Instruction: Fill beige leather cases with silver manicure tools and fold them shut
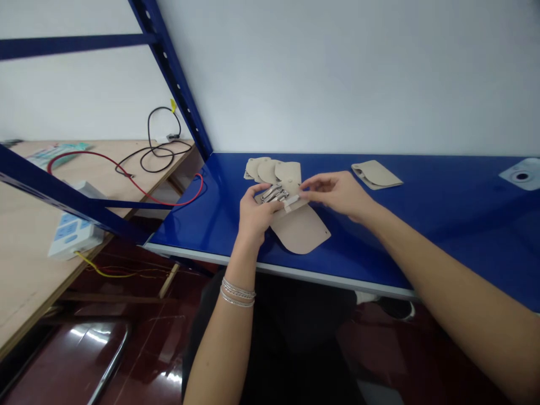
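Note:
An opened beige case (300, 229) lies over the blue tabletop, its rounded flap hanging toward the front edge. Several silver metal tools that look like nail clippers (274, 194) sit in its upper part. My left hand (255, 214) grips the case's left side, thumb across the front. At the right side of the tools, my right hand (333, 191) is pinched at a small whitish piece (292, 200) near the case; its kind is too small to make out. Right behind, more beige cases (266, 169) overlap in a row. One folded beige case (377, 174) lies apart to the right.
The blue table (426, 225) meets a pale wall. Blue shelf posts (177, 84) rise at left. On a wooden table (25, 225) are a power strip (76, 233) and black cable (158, 149). A red cable (169, 203) reaches the blue table; a white object (522, 174) lies far right.

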Motion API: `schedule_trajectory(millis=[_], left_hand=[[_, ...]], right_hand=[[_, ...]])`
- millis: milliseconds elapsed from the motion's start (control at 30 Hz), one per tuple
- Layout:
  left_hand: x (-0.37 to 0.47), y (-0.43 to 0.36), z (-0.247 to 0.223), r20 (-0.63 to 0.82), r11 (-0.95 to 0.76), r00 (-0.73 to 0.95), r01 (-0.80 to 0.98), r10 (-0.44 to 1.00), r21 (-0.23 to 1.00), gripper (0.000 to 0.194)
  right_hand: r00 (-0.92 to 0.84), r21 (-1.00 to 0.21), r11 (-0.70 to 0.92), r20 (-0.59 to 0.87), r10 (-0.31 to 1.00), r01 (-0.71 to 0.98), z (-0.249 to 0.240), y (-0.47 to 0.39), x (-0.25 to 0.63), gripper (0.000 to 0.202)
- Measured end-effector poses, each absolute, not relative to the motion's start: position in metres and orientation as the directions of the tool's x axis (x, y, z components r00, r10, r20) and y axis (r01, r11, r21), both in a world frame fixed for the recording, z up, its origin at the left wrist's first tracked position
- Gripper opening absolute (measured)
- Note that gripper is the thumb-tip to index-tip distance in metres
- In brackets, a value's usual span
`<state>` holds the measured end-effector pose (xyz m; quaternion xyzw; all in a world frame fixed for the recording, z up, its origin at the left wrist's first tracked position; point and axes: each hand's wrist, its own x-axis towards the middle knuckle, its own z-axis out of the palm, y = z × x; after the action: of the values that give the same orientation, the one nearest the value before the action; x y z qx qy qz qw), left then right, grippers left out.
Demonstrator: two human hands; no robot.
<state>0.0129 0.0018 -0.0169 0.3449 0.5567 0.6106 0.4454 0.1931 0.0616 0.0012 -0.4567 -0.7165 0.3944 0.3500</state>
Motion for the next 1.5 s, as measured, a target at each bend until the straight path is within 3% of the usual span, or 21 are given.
schedule_trajectory(millis=[100, 200, 300, 400, 733, 800, 900, 1033, 1200, 1500], left_hand=[[0.011, 0.002, -0.019, -0.071, 0.018, -0.363, -0.148, 0.929, 0.989, 0.059], [0.010, 0.003, -0.020, -0.072, 0.025, -0.372, -0.129, 0.925, 0.991, 0.058], [0.010, 0.002, -0.019, -0.079, 0.033, -0.377, -0.126, 0.923, 0.992, 0.058], [0.010, 0.002, -0.018, -0.075, 0.028, -0.385, -0.126, 0.920, 0.992, 0.056], [0.011, 0.003, -0.019, -0.068, 0.018, -0.381, -0.134, 0.922, 0.991, 0.055], [0.011, 0.003, -0.019, -0.078, 0.026, -0.386, -0.138, 0.919, 0.990, 0.056], [0.012, 0.003, -0.019, -0.083, 0.030, -0.388, -0.141, 0.918, 0.990, 0.056], [0.013, 0.003, -0.019, -0.093, 0.043, -0.384, -0.137, 0.919, 0.990, 0.058], [0.013, 0.003, -0.019, -0.094, 0.045, -0.371, -0.138, 0.924, 0.989, 0.058], [0.016, 0.001, -0.014, -0.142, 0.083, -0.344, -0.183, 0.928, 0.980, 0.059]], right_hand=[[-0.145, -0.844, 0.227, 0.178, 0.973, 0.487, 0.007, 0.075, 0.211, 0.031], [0.031, -0.631, 0.123, 0.228, 0.973, 0.766, 0.011, 0.094, 0.238, 0.020], [0.133, -0.386, -0.093, 0.079, 0.988, 0.918, 0.009, 0.108, 0.256, 0.017], [0.109, -0.284, -0.109, -0.014, 0.994, 0.953, 0.005, 0.111, 0.257, 0.015], [-0.170, -0.388, 0.185, 0.073, 0.983, 0.903, -0.011, 0.097, 0.228, 0.010], [-0.179, -0.528, 0.215, 0.119, 0.977, 0.821, -0.008, 0.092, 0.222, 0.010], [-0.242, -0.800, 0.235, 0.115, 0.963, 0.552, 0.001, 0.079, 0.212, 0.019], [-0.357, -0.964, 0.126, 0.036, 0.933, 0.234, 0.010, 0.062, 0.199, 0.011], [-0.431, -0.998, -0.010, 0.020, 0.902, -0.069, 0.010, 0.055, 0.190, 0.014], [-0.343, -1.000, -0.016, -0.009, 0.939, -0.017, 0.002, 0.058, 0.186, 0.014]])
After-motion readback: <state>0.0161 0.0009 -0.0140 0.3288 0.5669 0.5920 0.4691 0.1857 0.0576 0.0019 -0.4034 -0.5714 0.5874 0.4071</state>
